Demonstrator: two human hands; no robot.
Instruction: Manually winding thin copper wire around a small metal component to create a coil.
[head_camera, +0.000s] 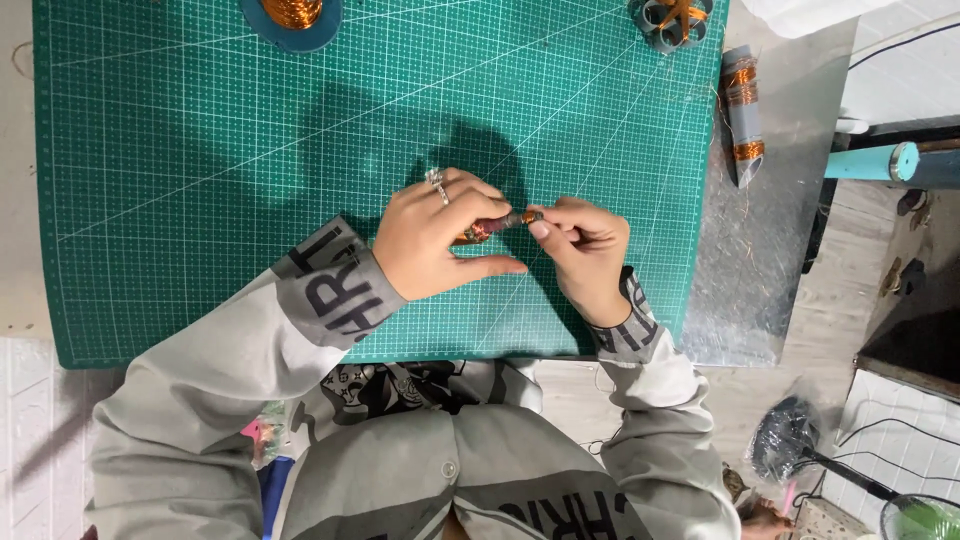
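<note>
Nearest the camera, grey sleeves with dark lettering run up from the lower edge to both hands, which meet above the middle of a green cutting mat (200, 150). Left hand (435, 240) is curled, a ring on one finger, its fingers (480, 268) closed round one end of a small copper-wound coil piece (500, 223). Right hand (590, 250) is likewise closed, thumb and forefinger pinched on the other end of that same piece. Piece lies roughly level between the two hands, held just above the mat (whether it touches the mat cannot be told). Its middle shows copper and dark windings; its ends are hidden by the fingers.

Mat carries a white grid and diagonal lines, and covers most of the bench. A bare grey metal sheet (760, 260) lies to the right of the mat, touching its edge.

Farther out, on the metal sheet near the mat's upper right corner, lies a grey tube wound with copper wire (742, 110) in two bands, well apart from the hands. At the mat's far edge, right of centre, sits a grey coil former with copper strands (672, 18), partly cut off by the frame. At the far edge, left of centre, a copper wire spool on a dark blue disc (292, 14) is also cut off. A teal cylinder (870, 162) lies beyond the bench on the right.
</note>
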